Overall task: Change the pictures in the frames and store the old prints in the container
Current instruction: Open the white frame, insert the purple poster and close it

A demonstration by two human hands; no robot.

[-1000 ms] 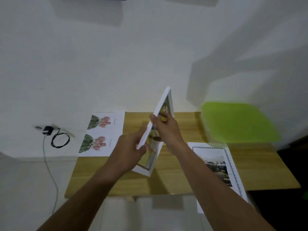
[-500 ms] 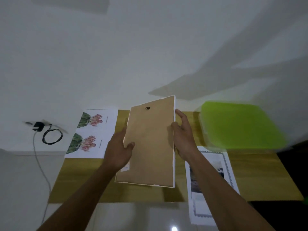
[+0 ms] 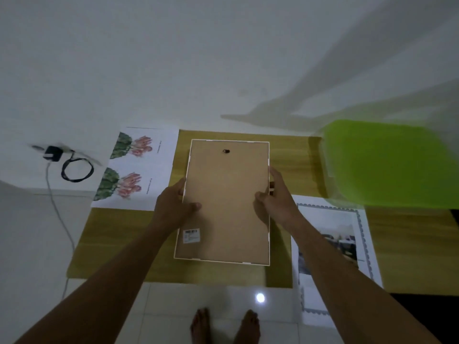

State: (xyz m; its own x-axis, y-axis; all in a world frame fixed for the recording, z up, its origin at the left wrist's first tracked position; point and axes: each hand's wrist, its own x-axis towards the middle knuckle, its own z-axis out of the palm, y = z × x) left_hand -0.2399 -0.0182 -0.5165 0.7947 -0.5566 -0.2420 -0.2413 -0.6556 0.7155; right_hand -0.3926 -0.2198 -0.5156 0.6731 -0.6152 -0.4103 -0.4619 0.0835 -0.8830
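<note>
My left hand point(image 3: 173, 207) and right hand point(image 3: 275, 202) clamp the picture frame's point(image 3: 226, 202) long edges, thumbs on its brown backing. Frame is face down, long axis pointing away from me, both hands equally near. Backing clips too small to see; green container point(image 3: 387, 165) right of frame, blurred.

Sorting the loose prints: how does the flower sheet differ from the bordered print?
The flower sheet lies left of the frame, against the wall; the bordered print lies right of it, hanging over the table's front edge. The flower sheet shows two pink-and-green flower pictures; the bordered print shows one greyish photo inside a patterned border. Both are white paper lying flat.
</note>
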